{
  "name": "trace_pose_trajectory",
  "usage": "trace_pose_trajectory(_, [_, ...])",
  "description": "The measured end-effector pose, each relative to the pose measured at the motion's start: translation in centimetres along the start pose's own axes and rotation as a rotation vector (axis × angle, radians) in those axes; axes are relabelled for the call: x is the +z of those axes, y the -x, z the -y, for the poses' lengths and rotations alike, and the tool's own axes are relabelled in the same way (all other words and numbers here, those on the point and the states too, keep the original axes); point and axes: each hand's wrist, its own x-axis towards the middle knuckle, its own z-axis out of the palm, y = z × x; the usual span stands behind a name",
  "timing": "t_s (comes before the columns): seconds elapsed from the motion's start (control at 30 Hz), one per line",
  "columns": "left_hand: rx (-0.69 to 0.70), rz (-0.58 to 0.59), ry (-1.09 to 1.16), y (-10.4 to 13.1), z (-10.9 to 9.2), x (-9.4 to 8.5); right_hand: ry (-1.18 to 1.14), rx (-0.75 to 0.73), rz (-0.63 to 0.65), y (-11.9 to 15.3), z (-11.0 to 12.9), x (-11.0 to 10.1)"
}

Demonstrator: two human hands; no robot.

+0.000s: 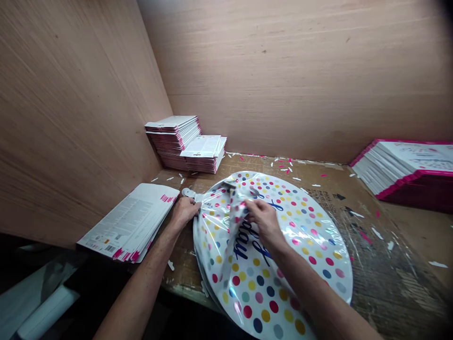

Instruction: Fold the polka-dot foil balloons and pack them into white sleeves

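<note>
Lying on cardboard (375, 255), the dotted foil balloon (297, 250), probably light, limp and slippery, is best held near its tab (188, 192), where the left hand (185, 211) pinches the rim while the right hand (266, 222) grips a fold (235, 212).

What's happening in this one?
A person's left hand pinches the edge of a polka-dot foil balloon near its tab, while the right hand grips a creased fold of it. The balloon lies flat over others on the cardboard surface, with stacks of printed cards nearby.
</note>
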Motion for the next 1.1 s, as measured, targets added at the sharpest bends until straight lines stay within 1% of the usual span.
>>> trace_pose_trajectory(0.03, [0.006, -0.045, -0.032, 0.9, -0.4, -0.5, -0.092, 0.026, -0.045, 0.7, 0.2, -1.5])
trace_pose_trajectory(0.07, [0.046, -0.114, -0.073, 2.1, -1.0, -1.0, -0.168, 0.066, -0.067, 1.2, 0.4, -2.8])
trace_pose_trajectory(0.1, [0.127, -0.185, -0.111, 3.4, -1.7, -1.3, -0.214, 0.112, -0.06, 1.5, 0.5, -3.6])
trace_pose_trajectory(0.13, [0.242, -0.227, -0.133, 4.8, -2.4, -1.4, -0.223, 0.15, -0.03, 1.7, 0.6, -4.1])
trace_pose_trajectory(0.17, [0.366, -0.217, -0.139, 6.1, -3.0, -1.4, -0.211, 0.166, 0.005, 1.8, 0.7, -4.2])
trace_pose_trajectory(0.2, [0.472, -0.158, -0.135, 7.0, -3.7, -1.1, -0.19, 0.159, 0.04, 1.7, 0.8, -4.1])
trace_pose_trajectory(0.23, [0.535, -0.067, -0.127, 7.5, -4.2, -0.8, -0.167, 0.135, 0.068, 1.5, 0.9, -3.8])
trace_pose_trajectory(0.27, [0.544, 0.024, -0.119, 7.4, -4.7, -0.3, -0.146, 0.102, 0.088, 1.4, 1.1, -3.5])
trace_pose_trajectory(0.3, [0.525, 0.082, -0.119, 6.8, -5.2, 0.2, -0.127, 0.066, 0.098, 1.3, 1.3, -3.3])
trace_pose_trajectory(0.33, [0.502, 0.105, -0.128, 5.8, -5.6, 0.8, -0.107, 0.036, 0.099, 1.2, 1.4, -3.3])
trace_pose_trajectory(0.37, [0.487, 0.1, -0.14, 4.5, -6.1, 1.4, -0.088, 0.018, 0.087, 1.3, 1.5, -3.6])
trace_pose_trajectory(0.4, [0.49, 0.096, -0.15, 3.0, -6.7, 2.0, -0.077, 0.015, 0.056, 1.4, 1.6, -4.2])
trace_pose_trajectory(0.47, [0.522, 0.131, -0.165, 0.2, -8.3, 3.5, -0.073, 0.062, -0.048, 1.9, 1.3, -6.0])
trace_pose_trajectory(0.53, [0.543, 0.175, -0.189, -1.4, -10.1, 5.2, -0.08, 0.135, -0.15, 2.6, 0.6, -8.3])
trace_pose_trajectory(0.6, [0.549, 0.187, -0.214, -1.7, -11.8, 7.1, -0.061, 0.169, -0.211, 3.5, -0.3, -10.7])
trace_pose_trajectory(0.67, [0.573, 0.184, -0.227, -1.1, -13.3, 8.9, -0.014, 0.16, -0.241, 4.6, -1.0, -12.7])
trace_pose_trajectory(0.73, [0.616, 0.187, -0.24, -0.1, -14.4, 10.5, 0.096, 0.184, -0.215, 6.0, -1.1, -14.3])
trace_pose_trajectory(0.8, [0.648, 0.18, -0.268, 0.8, -15.3, 12.1, 0.313, 0.185, -0.153, 7.8, -0.5, -15.2])
trace_pose_trajectory(0.83, [0.656, 0.164, -0.286, 1.3, -15.7, 12.8, 0.463, 0.137, -0.145, 8.6, 0.0, -15.3])
trace_pose_trajectory(0.87, [0.659, 0.141, -0.304, 1.7, -16.0, 13.4, 0.615, 0.041, -0.153, 9.3, 0.6, -15.2])
trace_pose_trajectory(0.93, [0.663, 0.093, -0.334, 2.5, -16.4, 14.0, 0.868, -0.281, -0.171, 10.2, 1.6, -14.7])
trace_pose_trajectory(0.97, [0.666, 0.076, -0.344, 3.1, -16.4, 13.9, 0.961, -0.452, -0.151, 10.2, 1.8, -14.3])
trace_pose_trajectory(1.0, [0.672, 0.062, -0.355, 3.8, -16.1, 13.4, 1.039, -0.593, -0.106, 10.0, 1.8, -14.0])
trace_pose_trajectory(1.03, [0.676, 0.049, -0.371, 4.8, -15.6, 12.6, 1.12, -0.682, -0.05, 9.5, 1.5, -13.9])
trace_pose_trajectory(1.07, [0.669, 0.035, -0.391, 6.1, -14.7, 11.6, 1.21, -0.712, 0.002, 8.8, 1.0, -13.9])
trace_pose_trajectory(1.1, [0.657, 0.016, -0.421, 7.7, -13.6, 10.5, 1.3, -0.695, 0.042, 8.1, 0.3, -14.0])
